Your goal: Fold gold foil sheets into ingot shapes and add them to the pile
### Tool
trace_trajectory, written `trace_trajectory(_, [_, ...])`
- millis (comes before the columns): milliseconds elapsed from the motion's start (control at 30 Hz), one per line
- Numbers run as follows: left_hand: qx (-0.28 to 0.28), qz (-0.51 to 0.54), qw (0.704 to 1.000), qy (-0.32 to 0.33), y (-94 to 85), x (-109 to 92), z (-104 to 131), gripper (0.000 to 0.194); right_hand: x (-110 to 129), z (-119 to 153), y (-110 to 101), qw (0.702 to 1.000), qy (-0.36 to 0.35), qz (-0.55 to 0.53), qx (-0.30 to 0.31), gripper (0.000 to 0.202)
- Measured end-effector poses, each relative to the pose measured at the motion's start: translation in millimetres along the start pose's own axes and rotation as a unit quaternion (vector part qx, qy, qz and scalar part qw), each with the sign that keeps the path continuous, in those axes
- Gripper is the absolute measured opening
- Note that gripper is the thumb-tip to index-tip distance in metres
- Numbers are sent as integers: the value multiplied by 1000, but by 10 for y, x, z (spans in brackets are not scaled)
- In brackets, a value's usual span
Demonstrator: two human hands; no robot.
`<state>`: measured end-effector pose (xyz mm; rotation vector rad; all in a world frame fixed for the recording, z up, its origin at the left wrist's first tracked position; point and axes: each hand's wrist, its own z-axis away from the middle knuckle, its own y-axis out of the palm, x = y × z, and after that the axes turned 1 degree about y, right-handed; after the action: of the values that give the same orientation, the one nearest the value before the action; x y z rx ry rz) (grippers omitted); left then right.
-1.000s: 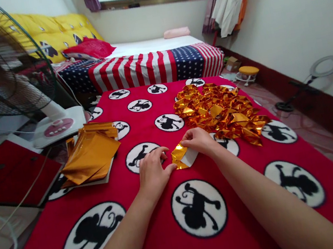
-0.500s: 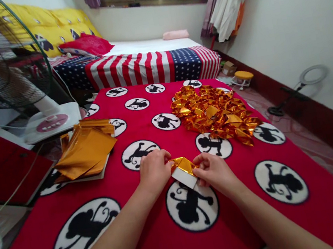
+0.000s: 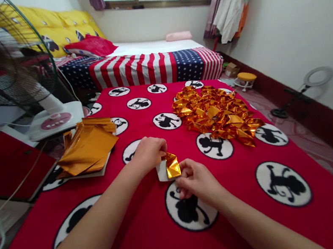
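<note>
A partly folded piece of gold foil paper (image 3: 172,166), with a white part showing on its left, is held just above the red cloth (image 3: 235,224). My left hand (image 3: 150,152) pinches its upper edge, fingers closed. At its lower right corner is my right hand (image 3: 195,180), thumb and fingers pressed together on the paper. To the right beyond my hands lies a heap of folded gold foil pieces (image 3: 214,114). A stack of flat gold sheets (image 3: 88,149) rests at the left edge of the cloth.
A fan (image 3: 56,120) stands at the left beside a red panel (image 3: 8,163). Behind the cloth is a bed with a striped and starred cover (image 3: 140,69). On the right floor are a yellow stool (image 3: 246,77) and a ring-shaped stand (image 3: 319,76).
The foil paper has turned, so its white part now faces left instead of toward me. My left hand has moved slightly up and left, my right hand left and lower.
</note>
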<state>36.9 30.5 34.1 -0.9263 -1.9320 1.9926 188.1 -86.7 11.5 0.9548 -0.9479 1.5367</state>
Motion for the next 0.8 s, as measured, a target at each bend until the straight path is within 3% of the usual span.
trace_trajectory(133, [-13, 9, 995, 101, -3, 115, -121, 13, 34, 15, 42, 996, 7, 75, 54, 15])
trace_trajectory(233, [-10, 16, 984, 177, 19, 126, -170, 15, 29, -2, -84, 977, -46, 206, 20, 11])
trace_trajectory(367, [-9, 33, 975, 222, 65, 126, -258, 16, 14, -63, -262, 881, -232, 397, -112, 18])
trace_trajectory(433, [-5, 60, 973, 222, 89, 139, -319, 16, -8, -105, -303, 851, -302, 412, -122, 23])
trace_trajectory(533, [22, 112, 976, 188, 105, 157, -387, 14, -52, -160, -314, 834, -373, 394, -99, 25])
trace_trajectory(600, [16, 136, 980, 145, 103, 151, -389, 10, -74, -176, -309, 833, -385, 387, -85, 24])
trace_trajectory(667, [-27, 147, 983, 107, 106, 125, -354, 14, -86, -176, -306, 834, -387, 386, -81, 24])
trace_trajectory(800, [-42, 153, 982, 104, 167, 57, -209, 12, -104, -169, -311, 833, -384, 390, -79, 24])
